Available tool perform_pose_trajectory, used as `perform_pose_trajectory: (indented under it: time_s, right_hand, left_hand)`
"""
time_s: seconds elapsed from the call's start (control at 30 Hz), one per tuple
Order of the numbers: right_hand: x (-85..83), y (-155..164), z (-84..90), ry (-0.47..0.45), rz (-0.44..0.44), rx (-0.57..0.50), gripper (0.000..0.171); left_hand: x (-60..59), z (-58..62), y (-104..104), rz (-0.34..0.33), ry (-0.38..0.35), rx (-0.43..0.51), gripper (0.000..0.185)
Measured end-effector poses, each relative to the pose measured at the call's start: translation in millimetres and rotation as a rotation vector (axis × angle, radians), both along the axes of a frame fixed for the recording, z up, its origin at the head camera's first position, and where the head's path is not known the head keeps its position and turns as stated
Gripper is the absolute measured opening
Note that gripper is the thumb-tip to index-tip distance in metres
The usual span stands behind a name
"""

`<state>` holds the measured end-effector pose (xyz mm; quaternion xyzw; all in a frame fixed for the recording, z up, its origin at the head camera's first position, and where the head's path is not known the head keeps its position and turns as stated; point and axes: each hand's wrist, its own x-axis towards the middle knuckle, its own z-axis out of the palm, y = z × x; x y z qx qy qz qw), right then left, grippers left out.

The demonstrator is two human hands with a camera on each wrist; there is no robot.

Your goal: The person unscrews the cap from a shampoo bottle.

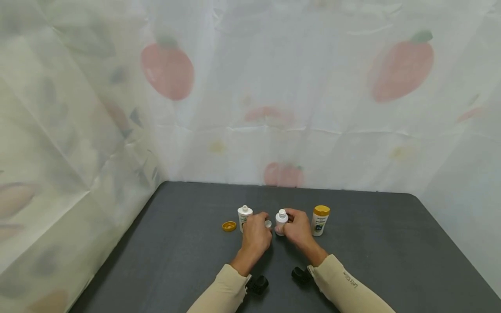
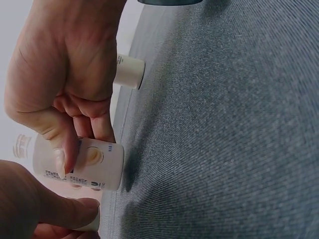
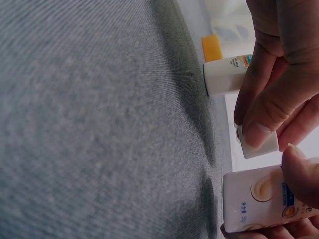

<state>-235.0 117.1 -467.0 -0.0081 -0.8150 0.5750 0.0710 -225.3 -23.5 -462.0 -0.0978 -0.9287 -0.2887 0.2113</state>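
Left hand (image 1: 256, 231) pinches small white plastic cap (image 1: 268, 224) between thumb and fingers. Right hand (image 1: 299, 229) grips small white printed plastic bottle (image 1: 280, 221), roughly upright, uncapped neck up, just right of the cap, apart from it. Can't tell if base touches dark grey tabletop (image 1: 391, 243). Second white bottle with narrow white nozzle (image 1: 245, 211) stands beside left hand; round golden-yellow cap (image 1: 228, 226) lies left of it. White bottle with golden-yellow lid (image 1: 318, 224) stands right of right hand.
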Motion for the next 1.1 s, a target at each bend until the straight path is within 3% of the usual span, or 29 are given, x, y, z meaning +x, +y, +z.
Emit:
perform_pose_trajectory:
  time_s: [0.5, 0.87, 1.1]
  right_hand:
    - [-0.8, 1.9, -1.8, -0.045, 0.006, 0.020, 0.044]
    - [0.2, 5.0, -1.1, -0.012, 0.029, 0.183, 0.040]
    - [6.9, 7.8, 0.1, 0.046, 0.044, 0.372, 0.052]
  left_hand:
    - [-1.0, -0.1, 2.6, -0.004, -0.051, -0.014, 0.029]
    - [-2.8, -4.8, 1.5, -0.002, -0.072, -0.037, 0.025]
    - [-3.8, -10.2, 4.5, 0.001, -0.087, -0.050, 0.027]
